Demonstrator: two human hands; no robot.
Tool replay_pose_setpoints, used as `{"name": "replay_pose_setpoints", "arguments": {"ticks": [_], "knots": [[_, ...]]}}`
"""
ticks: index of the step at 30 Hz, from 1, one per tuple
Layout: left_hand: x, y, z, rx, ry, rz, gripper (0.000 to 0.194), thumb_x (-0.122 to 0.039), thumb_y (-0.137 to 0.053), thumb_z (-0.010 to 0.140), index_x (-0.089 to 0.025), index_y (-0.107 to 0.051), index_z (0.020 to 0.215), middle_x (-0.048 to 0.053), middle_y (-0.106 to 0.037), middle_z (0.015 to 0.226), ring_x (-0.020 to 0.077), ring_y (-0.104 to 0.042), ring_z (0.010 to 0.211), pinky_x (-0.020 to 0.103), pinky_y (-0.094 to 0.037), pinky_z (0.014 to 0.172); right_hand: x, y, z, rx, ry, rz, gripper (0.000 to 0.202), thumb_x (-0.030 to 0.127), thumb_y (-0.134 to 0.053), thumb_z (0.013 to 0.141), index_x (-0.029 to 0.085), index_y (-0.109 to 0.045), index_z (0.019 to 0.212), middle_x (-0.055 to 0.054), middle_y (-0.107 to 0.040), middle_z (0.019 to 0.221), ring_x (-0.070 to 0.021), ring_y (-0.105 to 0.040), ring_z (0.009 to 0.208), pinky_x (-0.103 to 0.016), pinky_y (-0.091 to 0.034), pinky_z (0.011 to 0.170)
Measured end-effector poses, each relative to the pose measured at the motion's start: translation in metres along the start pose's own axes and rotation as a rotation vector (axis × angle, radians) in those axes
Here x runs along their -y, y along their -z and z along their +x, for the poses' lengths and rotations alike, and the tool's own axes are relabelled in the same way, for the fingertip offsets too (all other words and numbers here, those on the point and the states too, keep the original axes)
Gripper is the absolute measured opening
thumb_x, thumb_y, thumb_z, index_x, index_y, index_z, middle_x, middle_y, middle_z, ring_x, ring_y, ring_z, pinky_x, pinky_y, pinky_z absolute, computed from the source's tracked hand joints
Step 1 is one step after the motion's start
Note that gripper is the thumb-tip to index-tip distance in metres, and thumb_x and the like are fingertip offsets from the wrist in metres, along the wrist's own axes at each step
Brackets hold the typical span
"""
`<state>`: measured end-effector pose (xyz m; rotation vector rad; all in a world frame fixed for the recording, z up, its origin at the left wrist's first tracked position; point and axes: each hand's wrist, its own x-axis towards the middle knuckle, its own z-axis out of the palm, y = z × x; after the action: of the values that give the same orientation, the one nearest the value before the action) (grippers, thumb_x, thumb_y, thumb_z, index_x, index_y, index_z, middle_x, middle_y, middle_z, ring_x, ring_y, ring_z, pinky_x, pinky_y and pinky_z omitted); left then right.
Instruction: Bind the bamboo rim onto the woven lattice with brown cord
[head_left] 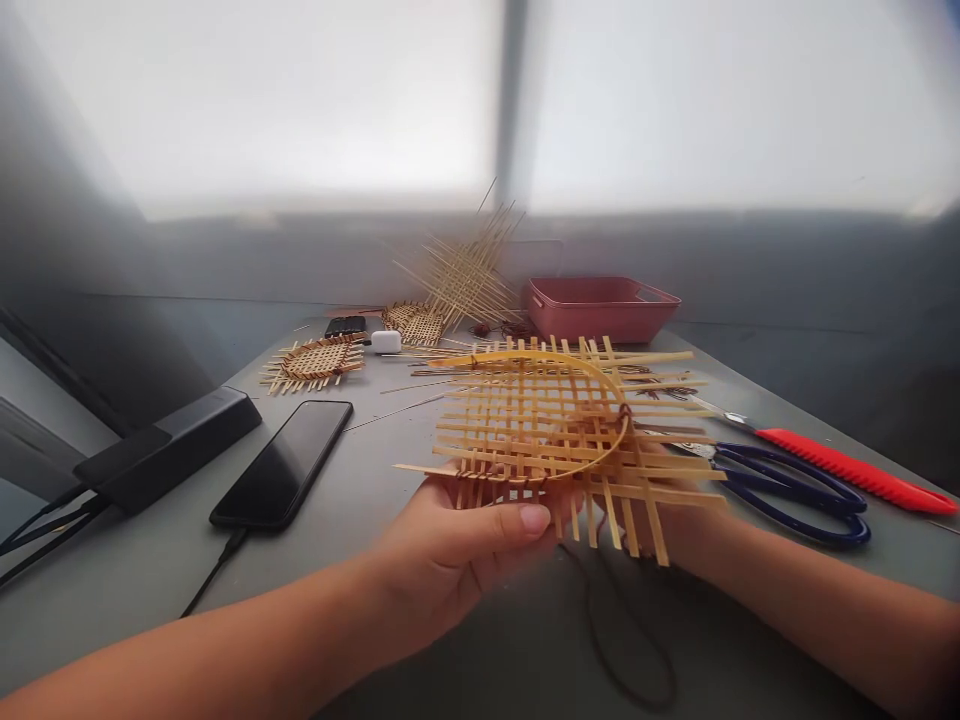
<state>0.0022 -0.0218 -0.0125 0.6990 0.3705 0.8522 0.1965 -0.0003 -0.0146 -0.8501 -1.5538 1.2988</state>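
Woven piece [534, 410] held on the near side of the pink basket [600, 320]; left hand [454, 530], fingers closed on its edge; right hand [679, 525] behind, grip hidden; hoop [536, 356] best kept snug, cord [591, 612] evenly taut.

Two bare forearms show in the lower part of the frame. The left forearm [247, 620] runs in from the lower left corner, broad at the frame's edge and narrowing smoothly to the wrist; the right forearm [832, 600] enters at the lower right, tapering likewise. The left hand [459, 545], below centre, is ungloved, its thumbnail [535, 518] short and rounded. The right hand [679, 525], right of centre, is largely hidden.
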Motion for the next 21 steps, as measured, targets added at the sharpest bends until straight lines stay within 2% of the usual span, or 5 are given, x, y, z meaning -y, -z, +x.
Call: {"name": "replay_pose_setpoints", "arguments": {"ticks": [3, 6, 9, 14, 21], "knots": [[0.000, 0.001, 0.001, -0.056, -0.005, 0.016, 0.024, -0.005, -0.076, 0.076, -0.019, -0.076, 0.095, 0.000, -0.076, 0.096, 0.0097, -0.070, 0.088, 0.017, -0.055, 0.082, -0.004, 0.003, -0.004, 0.040, 0.248, -0.296, 0.029, 0.039, -0.054, 0.092, 0.026, -0.072, 0.073, -0.006, -0.069, 0.076, -0.0237, -0.063, 0.072, -0.039, -0.055, 0.069], [-0.001, 0.002, 0.000, -0.068, -0.024, 0.050, 0.023, -0.007, -0.076, 0.077, -0.019, -0.075, 0.097, 0.001, -0.075, 0.105, 0.0112, -0.070, 0.095, 0.019, -0.055, 0.087, -0.002, 0.002, -0.002, 0.085, 0.353, -0.451, 0.036, 0.029, -0.043, 0.096, 0.027, -0.073, 0.076, -0.006, -0.071, 0.081, -0.0239, -0.065, 0.076, -0.039, -0.054, 0.073], [-0.002, 0.000, -0.002, -0.058, -0.059, 0.063, 0.024, -0.012, -0.077, 0.078, -0.020, -0.075, 0.101, 0.003, -0.075, 0.112, 0.0146, -0.069, 0.103, 0.024, -0.054, 0.093, 0.001, 0.001, 0.003, 0.066, 0.342, -0.494, 0.028, 0.031, -0.050, 0.093, 0.027, -0.072, 0.075, -0.007, -0.071, 0.081, -0.0251, -0.066, 0.077, -0.041, -0.055, 0.073], [-0.003, -0.002, -0.001, -0.129, -0.025, 0.069, 0.020, -0.025, -0.076, 0.081, -0.017, -0.076, 0.100, 0.007, -0.075, 0.109, 0.0148, -0.070, 0.093, 0.023, -0.056, 0.082, -0.006, 0.004, 0.004, 0.054, 0.254, -0.446, 0.023, 0.038, -0.058, 0.090, 0.028, -0.073, 0.076, -0.006, -0.073, 0.080, -0.0270, -0.068, 0.081, -0.043, -0.056, 0.079], [-0.004, 0.001, 0.003, -0.194, 0.047, 0.142, 0.019, -0.021, -0.078, 0.077, -0.015, -0.077, 0.095, 0.008, -0.075, 0.100, 0.0163, -0.068, 0.090, 0.027, -0.055, 0.081, -0.018, 0.013, 0.002, 0.053, 0.075, -0.160, 0.026, 0.049, -0.067, 0.085, 0.026, -0.075, 0.077, -0.005, -0.072, 0.077, -0.0221, -0.066, 0.072, -0.037, -0.057, 0.070]]}}
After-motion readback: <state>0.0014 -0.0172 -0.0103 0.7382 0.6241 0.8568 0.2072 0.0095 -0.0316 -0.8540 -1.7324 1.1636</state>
